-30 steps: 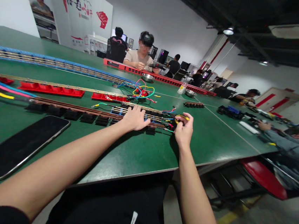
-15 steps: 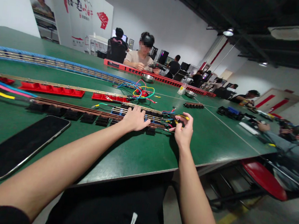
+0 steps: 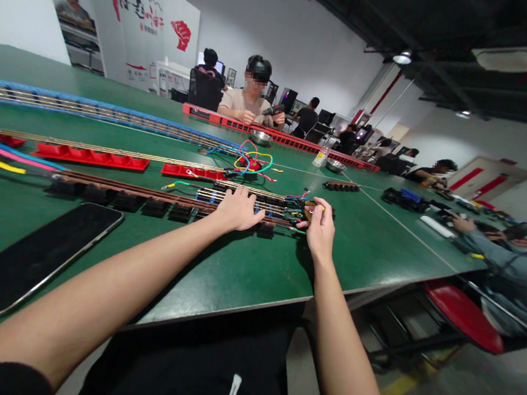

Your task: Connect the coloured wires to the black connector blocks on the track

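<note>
My left hand lies with spread fingers on a rail assembly of brass and brown bars with blue and black holders. At the right end of that assembly, my right hand has its fingers bent and pressed together around something small among the coloured wires; what it grips is too small to make out. The brown bars run left from my left hand over black holders. Behind them stand red holders under thin brass bars. A coil of yellow, green and blue wires sits behind my left hand.
A phone lies at the left front. Farther back are a long blue rail, a long red rail, metal bowls and a short black block. A person sits opposite; another's sleeve is at the right.
My right hand's fingers have drawn closer together and the hand has shifted slightly left. My left hand has stayed in place. The drill by the person opposite has tilted upward.
</note>
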Motion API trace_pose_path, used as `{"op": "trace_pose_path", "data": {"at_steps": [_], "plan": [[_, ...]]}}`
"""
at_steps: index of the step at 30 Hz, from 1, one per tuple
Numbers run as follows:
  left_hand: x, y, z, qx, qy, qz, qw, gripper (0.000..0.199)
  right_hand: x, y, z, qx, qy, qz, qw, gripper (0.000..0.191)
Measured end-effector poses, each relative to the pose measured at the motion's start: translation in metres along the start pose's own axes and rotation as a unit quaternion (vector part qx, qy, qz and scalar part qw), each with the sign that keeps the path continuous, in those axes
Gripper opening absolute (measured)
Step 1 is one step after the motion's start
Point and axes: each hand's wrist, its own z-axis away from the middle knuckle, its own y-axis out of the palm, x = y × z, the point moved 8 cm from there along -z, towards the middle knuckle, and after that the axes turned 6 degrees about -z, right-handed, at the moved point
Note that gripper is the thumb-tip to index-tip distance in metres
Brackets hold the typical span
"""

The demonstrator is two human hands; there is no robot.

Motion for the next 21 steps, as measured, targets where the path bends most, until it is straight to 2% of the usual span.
{"op": "trace_pose_path", "data": {"at_steps": [7, 12, 14, 17, 21], "plan": [[0.001, 0.001, 0.000, 0.005, -0.004, 0.005, 1.000, 0.061, -0.001, 0.000, -0.001, -0.006, 0.021, -0.047, 0.999, 0.053], [0.001, 0.001, 0.000, -0.002, 0.001, 0.001, 1.000, 0.061, -0.007, 0.008, 0.002, 0.032, 0.125, -0.146, 0.981, 0.054], [0.001, 0.002, 0.000, -0.004, -0.002, 0.001, 1.000, 0.061, -0.008, 0.011, 0.004, 0.047, 0.146, -0.161, 0.975, 0.055], [0.002, 0.002, 0.000, -0.004, -0.007, 0.003, 1.000, 0.061, -0.008, 0.010, 0.004, 0.053, 0.132, -0.145, 0.979, 0.054], [0.001, 0.002, 0.000, -0.004, -0.006, 0.003, 1.000, 0.062, -0.004, 0.011, 0.003, 0.076, 0.070, -0.061, 0.993, 0.045]]}}
